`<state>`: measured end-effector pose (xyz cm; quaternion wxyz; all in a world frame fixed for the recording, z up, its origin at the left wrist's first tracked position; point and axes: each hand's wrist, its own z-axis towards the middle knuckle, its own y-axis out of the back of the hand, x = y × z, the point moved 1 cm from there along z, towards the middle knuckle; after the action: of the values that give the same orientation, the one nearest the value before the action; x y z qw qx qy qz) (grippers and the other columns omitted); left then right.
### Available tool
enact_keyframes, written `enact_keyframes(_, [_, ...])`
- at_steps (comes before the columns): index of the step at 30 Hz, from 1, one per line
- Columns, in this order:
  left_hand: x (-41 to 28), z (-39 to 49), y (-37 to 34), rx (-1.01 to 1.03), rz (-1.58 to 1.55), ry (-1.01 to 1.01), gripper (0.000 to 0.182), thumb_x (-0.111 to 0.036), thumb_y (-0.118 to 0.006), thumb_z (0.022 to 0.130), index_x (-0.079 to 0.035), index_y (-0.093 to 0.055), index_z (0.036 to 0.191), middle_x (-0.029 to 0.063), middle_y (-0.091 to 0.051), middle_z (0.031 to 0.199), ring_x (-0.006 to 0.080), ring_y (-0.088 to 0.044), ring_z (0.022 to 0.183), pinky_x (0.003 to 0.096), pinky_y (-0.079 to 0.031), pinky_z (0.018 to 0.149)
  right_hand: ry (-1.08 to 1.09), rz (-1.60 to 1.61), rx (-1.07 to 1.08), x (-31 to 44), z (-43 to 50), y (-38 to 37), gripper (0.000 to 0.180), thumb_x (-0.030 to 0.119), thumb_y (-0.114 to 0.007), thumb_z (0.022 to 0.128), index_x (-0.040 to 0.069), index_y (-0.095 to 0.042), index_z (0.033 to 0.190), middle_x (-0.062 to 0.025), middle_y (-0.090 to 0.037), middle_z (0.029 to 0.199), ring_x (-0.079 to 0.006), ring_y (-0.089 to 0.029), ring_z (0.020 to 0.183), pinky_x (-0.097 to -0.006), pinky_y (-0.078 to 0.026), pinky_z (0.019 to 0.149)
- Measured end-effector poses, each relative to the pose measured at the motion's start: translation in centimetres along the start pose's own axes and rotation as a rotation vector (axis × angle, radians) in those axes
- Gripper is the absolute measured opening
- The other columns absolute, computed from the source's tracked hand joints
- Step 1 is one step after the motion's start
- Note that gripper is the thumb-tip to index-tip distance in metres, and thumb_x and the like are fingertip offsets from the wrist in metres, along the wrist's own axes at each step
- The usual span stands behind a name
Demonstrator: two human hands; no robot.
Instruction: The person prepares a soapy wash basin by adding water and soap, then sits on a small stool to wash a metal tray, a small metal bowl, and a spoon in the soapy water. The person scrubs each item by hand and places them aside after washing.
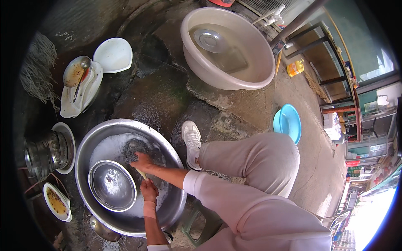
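Note:
A wide metal basin (171, 150) of foamy water stands before me, and both my hands are inside its rim. My left hand (149, 190) grips the end of a slim pale handle (142, 173). The handle's other end runs under my right hand (141, 162), so the rest of that utensil is hidden. My right hand is closed on a dark grey stringy scourer (135, 147), partly sunk in the suds. Beside my hands, a round stainless steel bowl (112, 185) sits in the basin with some water in it.
Soiled white dishes (91, 91) with a ladle (84, 64), stacked metal bowls (51, 153) and a food-stained dish (57, 204) surround the basin. Beyond are a large plastic tub (196, 64) of water, a blue basin (287, 124) and a yellow bottle (295, 68). A stool (201, 221) stands beside me.

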<state>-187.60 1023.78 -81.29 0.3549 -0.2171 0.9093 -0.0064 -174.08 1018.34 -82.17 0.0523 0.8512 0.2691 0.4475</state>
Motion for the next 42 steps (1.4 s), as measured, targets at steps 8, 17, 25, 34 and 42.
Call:
enact_keyframes(8, [-0.8, -0.1, -0.6, -0.021, -0.064, 0.017, 0.027, -0.027, -0.043, 0.106, -0.013, -0.047, 0.083, -0.0025, -0.040, 0.055, 0.0103, -0.037, 0.036, 0.0280, -0.026, 0.032, -0.191, 0.143, -0.008, -0.3, -0.6, -0.4, 0.075, 0.026, -0.076, 0.076, -0.006, -0.048, 0.138, -0.0233, -0.065, 0.118, -0.0339, -0.067, 0.099, -0.0429, -0.053, 0.091])
enact_keyframes(17, [-2.6, -1.3, -0.2, 0.055, -0.099, -0.009, 0.029, -0.030, -0.043, 0.106, -0.010, -0.046, 0.086, 0.0006, -0.042, 0.060, 0.0130, -0.037, 0.039, 0.0287, -0.029, 0.036, -0.153, 0.290, -0.042, 0.0, -0.9, -1.2, 0.066, 0.029, -0.075, 0.080, -0.007, -0.054, 0.131, -0.0242, -0.065, 0.119, -0.0299, -0.065, 0.106, -0.0380, -0.051, 0.089])
enact_keyframes(25, [-0.2, -1.8, 1.1, 0.103, -0.328, 0.049, 0.041, -0.041, -0.041, 0.107, -0.012, -0.044, 0.077, -0.0002, -0.037, 0.055, 0.0124, -0.033, 0.038, 0.0274, -0.026, 0.036, 0.480, -0.454, -0.179, -0.4, 3.6, 1.3, 0.069, 0.023, -0.074, 0.080, 0.003, -0.047, 0.140, -0.0214, -0.056, 0.132, -0.0391, -0.053, 0.122, -0.0449, -0.042, 0.105])
enact_keyframes(34, [4.0, 1.8, 1.5, -0.128, 0.350, -0.223, 0.041, -0.036, -0.046, 0.105, -0.003, -0.059, 0.083, 0.0090, -0.057, 0.065, 0.0214, -0.056, 0.061, 0.0374, -0.046, 0.061, 0.388, -0.183, 0.063, -0.4, -1.4, 2.4, 0.051, 0.022, -0.077, 0.081, 0.000, -0.060, 0.123, -0.0198, -0.060, 0.123, -0.0363, -0.055, 0.118, -0.0431, -0.042, 0.103])
enact_keyframes(42, [4.2, 1.0, -0.5, -0.290, 0.399, -0.347, 0.033, -0.025, -0.048, 0.103, 0.003, -0.063, 0.093, 0.0150, -0.063, 0.072, 0.0290, -0.057, 0.067, 0.0413, -0.046, 0.069, 0.275, -0.363, 0.381, 1.0, -3.0, 1.5, 0.064, 0.025, -0.077, 0.080, -0.001, -0.052, 0.133, -0.0185, -0.056, 0.132, -0.0333, -0.052, 0.124, -0.0392, -0.043, 0.102])
